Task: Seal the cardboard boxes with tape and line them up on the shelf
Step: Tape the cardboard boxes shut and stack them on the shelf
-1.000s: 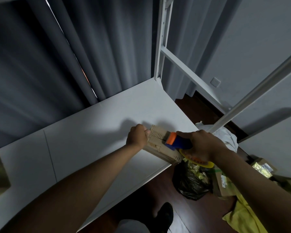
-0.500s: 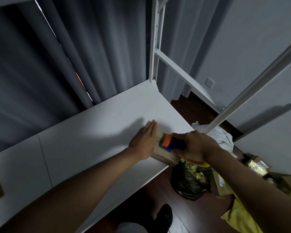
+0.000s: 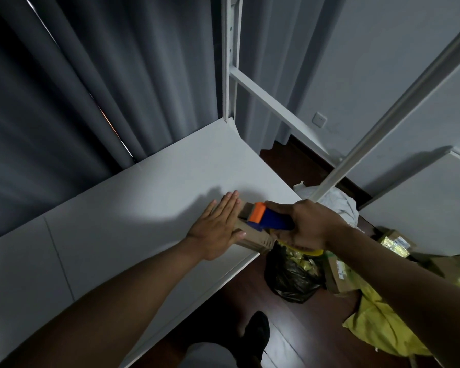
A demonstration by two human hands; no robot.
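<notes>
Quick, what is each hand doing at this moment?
Left hand: open, flat against the cardboard box.
Right hand: gripping the tape dispenser.

Left hand [image 3: 216, 229]: I log it changed from a fist gripping the end of the cardboard box [image 3: 252, 235] to flat, fingers straight, palm pressed on the box's left side. Tape dispenser [image 3: 270, 219]: in my right hand [image 3: 308, 225], drawn a little back along the box top.

Small brown cardboard box [image 3: 252, 236] lying at white shelf [image 3: 144, 208] front edge; blue-orange tape dispenser [image 3: 270, 217] on top.
</notes>
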